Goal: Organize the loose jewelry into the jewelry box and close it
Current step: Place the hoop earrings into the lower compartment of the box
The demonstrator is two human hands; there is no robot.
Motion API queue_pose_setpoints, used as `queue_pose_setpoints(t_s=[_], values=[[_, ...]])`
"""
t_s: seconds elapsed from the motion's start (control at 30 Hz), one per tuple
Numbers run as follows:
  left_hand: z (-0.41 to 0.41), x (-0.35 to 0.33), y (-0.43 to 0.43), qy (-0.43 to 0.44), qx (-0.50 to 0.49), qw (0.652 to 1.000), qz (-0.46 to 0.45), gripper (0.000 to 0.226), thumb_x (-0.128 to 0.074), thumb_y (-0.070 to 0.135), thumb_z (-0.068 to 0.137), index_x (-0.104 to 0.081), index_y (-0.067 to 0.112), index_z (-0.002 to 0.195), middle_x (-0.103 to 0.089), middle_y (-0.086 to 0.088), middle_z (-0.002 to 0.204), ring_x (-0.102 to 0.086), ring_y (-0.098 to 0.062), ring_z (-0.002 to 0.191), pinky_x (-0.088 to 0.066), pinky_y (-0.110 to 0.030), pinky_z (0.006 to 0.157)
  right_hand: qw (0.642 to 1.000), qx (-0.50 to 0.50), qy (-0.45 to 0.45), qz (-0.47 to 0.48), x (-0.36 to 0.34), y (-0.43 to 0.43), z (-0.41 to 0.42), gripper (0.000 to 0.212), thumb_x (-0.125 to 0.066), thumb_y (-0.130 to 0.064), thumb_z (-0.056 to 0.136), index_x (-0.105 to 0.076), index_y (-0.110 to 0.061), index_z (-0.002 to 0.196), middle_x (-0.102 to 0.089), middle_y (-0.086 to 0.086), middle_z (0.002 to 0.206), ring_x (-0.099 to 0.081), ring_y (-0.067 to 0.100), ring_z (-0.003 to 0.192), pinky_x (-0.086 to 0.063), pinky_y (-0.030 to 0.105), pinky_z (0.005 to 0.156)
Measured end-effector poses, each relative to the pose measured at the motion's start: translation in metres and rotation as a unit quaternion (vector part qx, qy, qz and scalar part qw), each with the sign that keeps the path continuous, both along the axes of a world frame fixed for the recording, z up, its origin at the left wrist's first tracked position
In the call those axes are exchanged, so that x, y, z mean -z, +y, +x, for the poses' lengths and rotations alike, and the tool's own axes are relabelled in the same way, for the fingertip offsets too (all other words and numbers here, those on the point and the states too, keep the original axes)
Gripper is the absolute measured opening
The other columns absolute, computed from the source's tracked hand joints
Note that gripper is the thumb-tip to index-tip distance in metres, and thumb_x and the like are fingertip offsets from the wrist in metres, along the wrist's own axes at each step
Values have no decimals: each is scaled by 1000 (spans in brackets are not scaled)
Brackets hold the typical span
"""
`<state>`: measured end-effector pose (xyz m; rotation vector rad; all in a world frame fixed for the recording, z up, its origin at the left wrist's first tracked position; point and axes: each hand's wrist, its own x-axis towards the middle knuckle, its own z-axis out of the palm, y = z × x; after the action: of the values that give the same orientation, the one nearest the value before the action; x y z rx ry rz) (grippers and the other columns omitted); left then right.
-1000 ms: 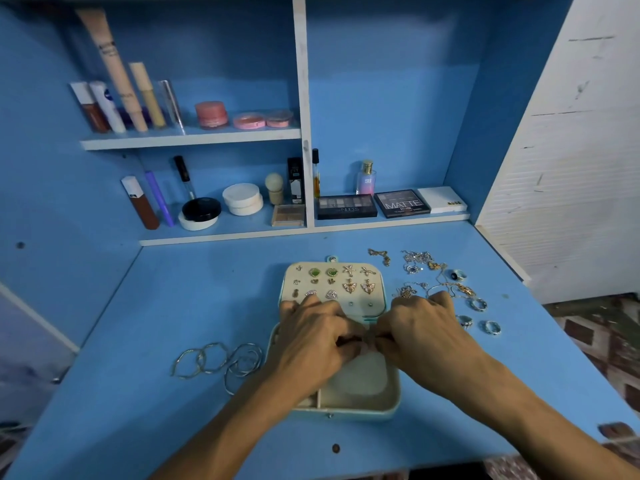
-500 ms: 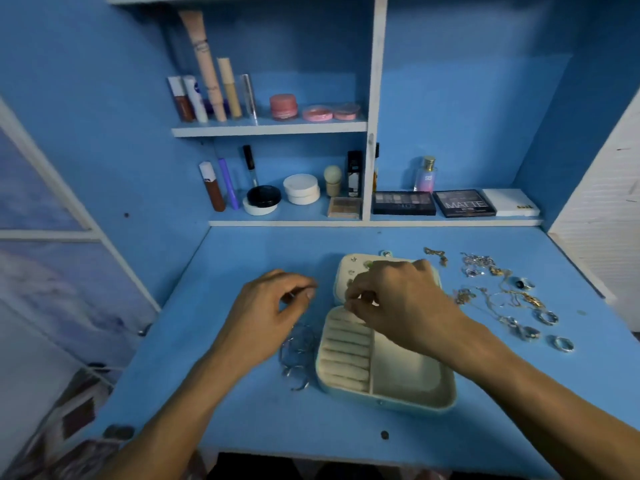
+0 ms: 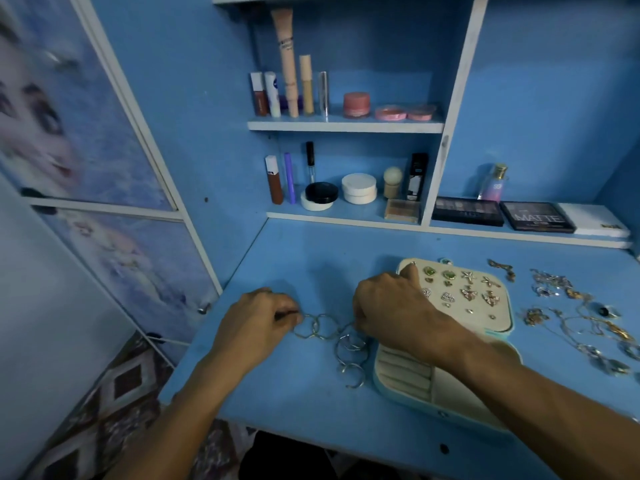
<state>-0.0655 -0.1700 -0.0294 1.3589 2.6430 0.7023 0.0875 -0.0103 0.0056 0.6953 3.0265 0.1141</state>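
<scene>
The cream jewelry box (image 3: 408, 379) lies open on the blue desk, its lid (image 3: 498, 320) flat behind it with several earrings pinned on. Silver bangles (image 3: 322, 329) lie in a loose group left of the box, some further toward the desk's front (image 3: 351, 370). My left hand (image 3: 256, 323) pinches the leftmost bangle between thumb and fingers. My right hand (image 3: 388, 306) reaches across the box and its fingers close on the bangles' right end; the fingertips are hidden. Loose rings and chains (image 3: 581, 317) are scattered right of the box.
Shelves at the back hold cosmetic tubes (image 3: 287, 88), jars (image 3: 358, 188), eyeshadow palettes (image 3: 467, 211) and a perfume bottle (image 3: 493, 183). A picture panel (image 3: 69, 150) forms the left wall. The desk's front edge (image 3: 311, 431) runs close under my forearms.
The view swung left. Both hands left the box's middle and moved left to the bangles; my left hand now pinches one and my right hand has come down onto their right end.
</scene>
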Motion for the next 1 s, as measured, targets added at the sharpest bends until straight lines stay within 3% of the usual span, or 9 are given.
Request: queue_pose_setpoints(t_s=[0.23, 0.37, 0.53, 0.7, 0.87, 1.0], values=[[4, 0, 7, 34, -9, 999, -27, 10, -64, 37, 96, -73, 33, 95, -56, 15, 89, -61, -13, 89, -40, -27, 70, 1000, 4, 8, -16, 4, 3, 0, 17, -58, -27, 91, -67, -20, 104, -69, 5, 105, -61, 29, 101, -29, 45, 94], [7, 1, 7, 43, -9, 998, -35, 15, -55, 32, 101, -69, 29, 99, -59, 9, 100, -60, -15, 96, -47, -29, 78, 1000, 0, 6, -21, 5, 4, 0, 16, -61, -26, 89, -68, -21, 102, -69, 2, 103, -61, 27, 99, -29, 45, 93], [7, 1, 9, 43, -20, 999, -21, 12, -48, 28, 103, -59, 26, 98, -54, 6, 95, -60, -20, 91, -46, -33, 77, 1000, -5, 28, -10, 10, 4, -1, 13, -57, -20, 89, -67, -21, 98, -69, 2, 100, -61, 27, 95, -28, 43, 90], [4, -3, 10, 34, -42, 999, -6, 10, -43, 24, 106, -46, 25, 97, -56, 7, 90, -53, -17, 80, -34, -30, 68, 999, -26, 38, 3, 13, 6, 3, 14, -52, -24, 94, -64, -21, 101, -69, 1, 105, -60, 28, 98, -27, 44, 90], [3, -3, 10, 3, -34, 999, 32, 13, -47, 17, 104, -53, 21, 93, -60, 8, 86, -56, -15, 78, -38, -31, 68, 999, -25, 29, -15, 11, 9, 0, 15, -58, -20, 89, -67, -23, 100, -70, 0, 102, -62, 26, 96, -27, 44, 90], [4, -3, 11, -9, -29, 997, 69, 14, -51, 16, 102, -57, 20, 90, -63, 9, 81, -57, -7, 73, -46, -34, 66, 999, -33, 18, -29, 6, 7, 0, 6, -56, -24, 91, -57, -19, 91, -66, 5, 101, -59, 29, 95, -27, 44, 89]])
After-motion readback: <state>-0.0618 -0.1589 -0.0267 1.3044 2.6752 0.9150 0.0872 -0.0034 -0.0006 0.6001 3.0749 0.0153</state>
